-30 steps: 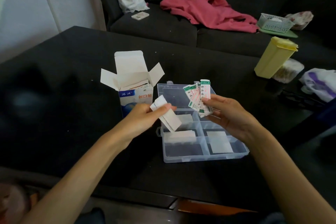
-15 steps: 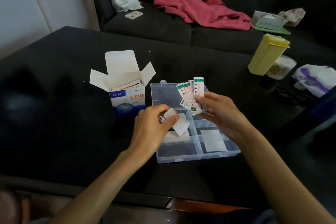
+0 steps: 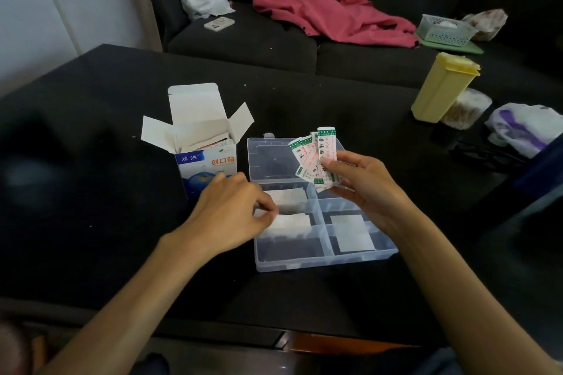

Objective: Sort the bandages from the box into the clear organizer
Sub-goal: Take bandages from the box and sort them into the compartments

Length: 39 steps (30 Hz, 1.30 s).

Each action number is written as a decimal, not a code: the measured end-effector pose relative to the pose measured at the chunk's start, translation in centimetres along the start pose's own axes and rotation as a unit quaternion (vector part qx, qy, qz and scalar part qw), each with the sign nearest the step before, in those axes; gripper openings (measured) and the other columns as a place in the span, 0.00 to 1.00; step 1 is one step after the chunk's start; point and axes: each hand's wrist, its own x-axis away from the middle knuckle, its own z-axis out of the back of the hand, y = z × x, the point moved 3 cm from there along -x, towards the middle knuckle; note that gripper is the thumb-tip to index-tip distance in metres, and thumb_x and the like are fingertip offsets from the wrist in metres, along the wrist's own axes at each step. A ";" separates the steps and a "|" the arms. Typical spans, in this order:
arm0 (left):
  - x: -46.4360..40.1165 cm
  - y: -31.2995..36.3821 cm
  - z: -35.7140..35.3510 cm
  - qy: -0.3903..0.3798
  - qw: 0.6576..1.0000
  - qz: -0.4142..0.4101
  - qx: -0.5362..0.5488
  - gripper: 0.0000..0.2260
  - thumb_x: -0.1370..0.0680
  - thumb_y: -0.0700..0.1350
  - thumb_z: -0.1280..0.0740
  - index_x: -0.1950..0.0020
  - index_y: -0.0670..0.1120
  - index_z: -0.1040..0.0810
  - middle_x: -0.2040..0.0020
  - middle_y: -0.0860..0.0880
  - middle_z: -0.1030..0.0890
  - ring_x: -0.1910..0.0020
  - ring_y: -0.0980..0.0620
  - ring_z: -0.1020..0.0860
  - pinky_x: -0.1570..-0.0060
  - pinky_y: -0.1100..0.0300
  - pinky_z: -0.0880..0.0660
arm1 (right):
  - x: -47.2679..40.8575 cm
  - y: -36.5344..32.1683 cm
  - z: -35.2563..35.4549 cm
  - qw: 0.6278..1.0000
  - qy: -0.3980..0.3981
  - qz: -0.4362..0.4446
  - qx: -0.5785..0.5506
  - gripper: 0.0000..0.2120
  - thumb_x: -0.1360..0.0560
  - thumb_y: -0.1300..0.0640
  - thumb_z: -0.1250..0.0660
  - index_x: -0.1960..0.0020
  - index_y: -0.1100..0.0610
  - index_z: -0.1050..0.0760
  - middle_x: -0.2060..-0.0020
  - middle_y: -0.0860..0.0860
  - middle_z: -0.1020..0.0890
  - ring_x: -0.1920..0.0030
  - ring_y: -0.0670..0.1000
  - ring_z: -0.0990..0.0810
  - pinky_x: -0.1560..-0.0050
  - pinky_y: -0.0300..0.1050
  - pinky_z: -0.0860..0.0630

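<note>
While gripping bandages (image 3: 316, 158), right hand (image 3: 362, 189).

Dim indoor light, brightest on the pale wall (image 3: 61, 9) at the upper left of the frame; the black table (image 3: 304, 94) swallows detail and shows a dull, smeared sheen at the left edge; the left hand (image 3: 231, 216) is slightly motion-blurred; straight lines bow toward the corners; the lower left corner is out of focus.

Box: blue-and-white cardboard bandage box (image 3: 207, 166), upright, flaps open, left of organizer.
Organizer: clear plastic compartmented organizer (image 3: 320, 256), lid open, white flat bandages (image 3: 292, 221) inside.
Strips: green-and-white wrapped bandage strips (image 3: 316, 158), fanned, held above organizer.
</note>
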 end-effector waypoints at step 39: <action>0.1 1.6 -2.0 0.005 0.997 -0.045 -0.056 0.17 0.19 0.54 0.47 0.41 0.54 0.21 0.52 0.53 0.27 0.51 0.55 0.33 0.53 0.60 0.39 | -0.3 0.5 -0.2 1.000 -0.016 -0.011 0.002 0.10 0.26 0.57 0.33 0.45 0.55 0.22 0.56 0.50 0.16 0.57 0.47 0.16 0.57 0.40 0.19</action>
